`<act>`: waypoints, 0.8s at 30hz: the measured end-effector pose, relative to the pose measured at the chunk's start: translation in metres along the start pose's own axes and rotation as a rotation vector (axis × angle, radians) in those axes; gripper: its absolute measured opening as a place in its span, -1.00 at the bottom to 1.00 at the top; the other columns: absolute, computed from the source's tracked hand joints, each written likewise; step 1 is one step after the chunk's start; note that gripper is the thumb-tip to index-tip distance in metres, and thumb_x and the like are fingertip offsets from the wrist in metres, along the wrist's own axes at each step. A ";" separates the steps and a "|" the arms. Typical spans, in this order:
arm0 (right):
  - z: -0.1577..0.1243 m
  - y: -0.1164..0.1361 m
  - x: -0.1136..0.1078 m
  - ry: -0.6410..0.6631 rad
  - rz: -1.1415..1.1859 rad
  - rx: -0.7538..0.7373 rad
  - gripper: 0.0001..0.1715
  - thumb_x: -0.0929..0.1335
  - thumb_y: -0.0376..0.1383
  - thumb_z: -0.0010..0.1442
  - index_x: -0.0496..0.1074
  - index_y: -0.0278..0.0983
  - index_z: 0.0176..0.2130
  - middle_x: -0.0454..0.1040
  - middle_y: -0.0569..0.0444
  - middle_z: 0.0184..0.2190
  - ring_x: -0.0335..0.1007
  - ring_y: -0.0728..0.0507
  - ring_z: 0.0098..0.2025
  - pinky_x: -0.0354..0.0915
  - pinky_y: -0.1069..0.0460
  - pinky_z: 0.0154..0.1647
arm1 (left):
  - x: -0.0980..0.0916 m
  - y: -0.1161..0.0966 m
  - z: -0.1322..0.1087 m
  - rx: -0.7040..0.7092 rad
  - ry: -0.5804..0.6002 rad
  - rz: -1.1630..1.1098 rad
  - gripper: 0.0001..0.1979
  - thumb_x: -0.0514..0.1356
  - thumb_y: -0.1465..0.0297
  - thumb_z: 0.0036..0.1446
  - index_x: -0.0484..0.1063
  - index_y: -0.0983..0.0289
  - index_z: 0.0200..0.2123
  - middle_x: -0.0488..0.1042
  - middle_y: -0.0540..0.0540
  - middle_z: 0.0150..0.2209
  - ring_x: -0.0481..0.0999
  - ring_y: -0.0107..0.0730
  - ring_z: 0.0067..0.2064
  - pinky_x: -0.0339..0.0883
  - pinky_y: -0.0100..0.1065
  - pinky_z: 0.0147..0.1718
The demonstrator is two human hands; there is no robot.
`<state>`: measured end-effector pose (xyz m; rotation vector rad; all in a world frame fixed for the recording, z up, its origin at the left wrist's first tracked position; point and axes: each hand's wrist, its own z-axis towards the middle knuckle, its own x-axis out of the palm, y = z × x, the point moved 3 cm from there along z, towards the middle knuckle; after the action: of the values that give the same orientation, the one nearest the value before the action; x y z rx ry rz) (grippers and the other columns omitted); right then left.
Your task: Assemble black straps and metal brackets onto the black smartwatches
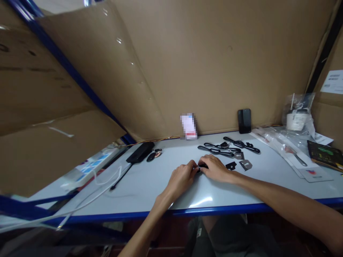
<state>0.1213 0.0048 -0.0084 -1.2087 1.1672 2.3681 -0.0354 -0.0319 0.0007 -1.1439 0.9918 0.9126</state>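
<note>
My left hand (182,175) and my right hand (213,168) meet over the front middle of the table. Fingers of both are closed on a small black metal part (198,169), mostly covered by them, so its full shape is hidden. Just beyond lie black two-handled spokeshave bodies: one (215,151) nearest my right hand, another (242,143) farther back to the right. To the right of my right hand are a black cap plate (230,166) and a slotted grey steel blade (245,165). A second blade (239,156) rests close to the spokeshave handles.
A lit phone (189,126) and a dark phone (244,121) lean on the cardboard wall. Plastic-wrapped packages (289,153), a bagged cup (296,119) and a dark box (325,153) occupy the right. Leftward are a black case (140,152), white cables (99,192) and a power strip (91,169).
</note>
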 end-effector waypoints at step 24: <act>-0.008 0.003 -0.016 0.077 -0.267 -0.097 -0.80 0.30 -0.42 0.35 0.48 -0.38 -0.07 0.48 -0.24 -0.08 0.36 -0.31 0.02 0.27 -0.13 0.00 | 0.002 0.015 -0.008 0.067 -0.078 -0.071 -0.74 0.07 0.19 0.34 0.45 0.19 -0.27 0.46 0.01 -0.55 0.40 -0.29 -0.51 0.01 -0.36 -0.43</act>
<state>0.1345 -0.0012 0.0026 -1.4025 0.8578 2.2164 -0.0498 -0.0368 -0.0060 -1.0731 0.9066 0.8543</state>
